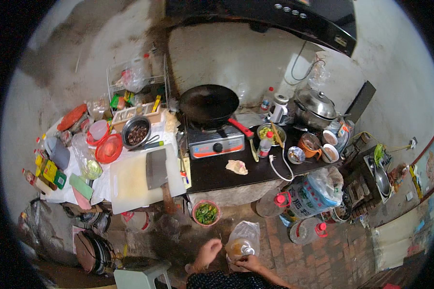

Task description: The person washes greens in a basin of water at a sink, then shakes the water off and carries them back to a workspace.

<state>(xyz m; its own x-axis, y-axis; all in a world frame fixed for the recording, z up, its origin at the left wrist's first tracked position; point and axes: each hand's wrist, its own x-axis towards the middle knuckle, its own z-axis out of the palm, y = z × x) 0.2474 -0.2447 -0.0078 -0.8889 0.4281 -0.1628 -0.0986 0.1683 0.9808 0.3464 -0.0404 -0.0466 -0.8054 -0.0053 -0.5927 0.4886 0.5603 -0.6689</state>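
Observation:
Low in the picture, my left hand (pixel 210 250) is raised with the fingers curled near a thin, small thing that is too small to name. My right hand (pixel 249 262) is at the lower edge of a translucent plastic bag (pixel 244 231); its fingertips are together, and what lies between them is hard to see. A round, shiny metal thing (pixel 247 249) shows in the bag just above that hand. Beyond my left hand, a pink basket (pixel 194 218) of green peppers (pixel 207 214) stands low before the counter.
A black wok (pixel 209 104) rests on a gas stove (pixel 217 142). Left of it, a cleaver (pixel 157 169) lies on a white cutting board (pixel 130 180). Large plastic bottles (pixel 305 231) and a filled sack (pixel 311 195) occupy the floor at right. A pale stool (pixel 137 278) stands at lower left.

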